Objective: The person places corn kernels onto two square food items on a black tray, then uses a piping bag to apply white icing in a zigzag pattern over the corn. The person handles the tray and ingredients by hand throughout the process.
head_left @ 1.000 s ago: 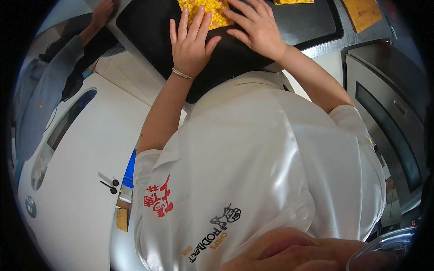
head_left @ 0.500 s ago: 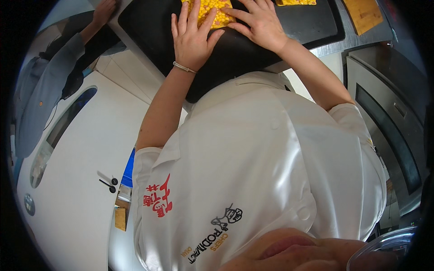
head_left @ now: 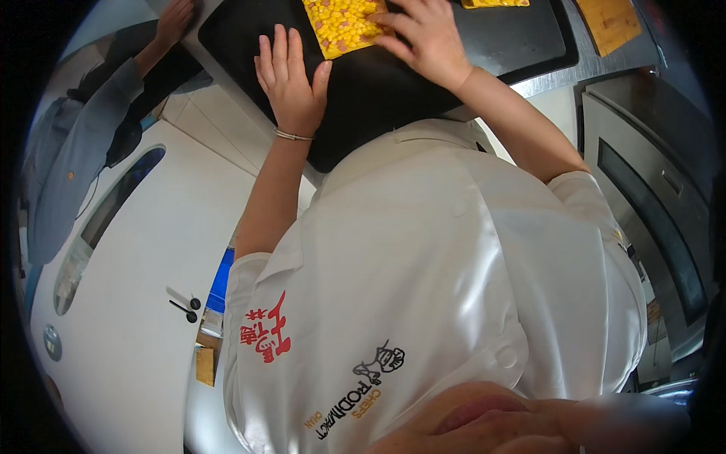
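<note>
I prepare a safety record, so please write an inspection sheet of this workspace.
Surface: black board on metal counter.
Job's things: yellow slab with pink bits, cut off by the picture's top edge.
Clutter: second yellow slab, wooden board, both at right.
Hands: left hand open beside the slab; right hand at its right edge.
Cables: thin dark line at left, perhaps a cord.
Surroundings: another person's grey sleeve, white door, metal-fronted appliance.
</note>
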Motion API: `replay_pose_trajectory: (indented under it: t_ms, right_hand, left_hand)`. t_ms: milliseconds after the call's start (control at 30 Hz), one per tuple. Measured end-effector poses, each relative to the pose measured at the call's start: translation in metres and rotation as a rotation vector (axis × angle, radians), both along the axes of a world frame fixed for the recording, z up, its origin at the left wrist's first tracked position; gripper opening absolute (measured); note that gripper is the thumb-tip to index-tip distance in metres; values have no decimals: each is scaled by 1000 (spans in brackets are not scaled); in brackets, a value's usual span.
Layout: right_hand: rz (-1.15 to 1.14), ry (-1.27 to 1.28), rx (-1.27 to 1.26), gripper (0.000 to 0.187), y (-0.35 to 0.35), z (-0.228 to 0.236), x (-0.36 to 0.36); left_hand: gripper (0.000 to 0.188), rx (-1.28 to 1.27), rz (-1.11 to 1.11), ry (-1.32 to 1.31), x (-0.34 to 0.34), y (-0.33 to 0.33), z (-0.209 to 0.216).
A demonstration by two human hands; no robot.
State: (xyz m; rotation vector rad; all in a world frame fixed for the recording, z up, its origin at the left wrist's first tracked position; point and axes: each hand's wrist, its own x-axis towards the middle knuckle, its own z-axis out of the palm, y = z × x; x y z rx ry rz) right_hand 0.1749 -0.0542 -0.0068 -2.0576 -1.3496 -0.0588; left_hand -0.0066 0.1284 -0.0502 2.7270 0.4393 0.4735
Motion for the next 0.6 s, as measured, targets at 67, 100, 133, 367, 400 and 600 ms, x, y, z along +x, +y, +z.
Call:
replay_pose_trajectory:
  t_ms: [67, 100, 133, 367, 400, 600]
  right_hand:
    - [-81, 44, 63, 24, 1, -4, 9]
    - [-78, 45, 56, 23, 4, -6, 12]
    - [-77, 43, 43, 21, 6, -7, 16]
    - [1, 7, -20, 9, 18, -7, 23]
    - [11, 14, -27, 7, 19, -7, 24]
    - [27, -48, -105, 8, 26, -9, 24]
  left_hand:
    - [63, -15, 1, 3, -1, -8, -1]
    - [62, -13, 5, -3, -2, -7, 0]
    - [61, -18, 8, -11, -2, -8, -1]
    - [60, -50, -6, -79, 5, -10, 1]
    - [60, -54, -8, -88, 5, -10, 2]
    - [60, -59, -5, -111, 6, -5, 0]
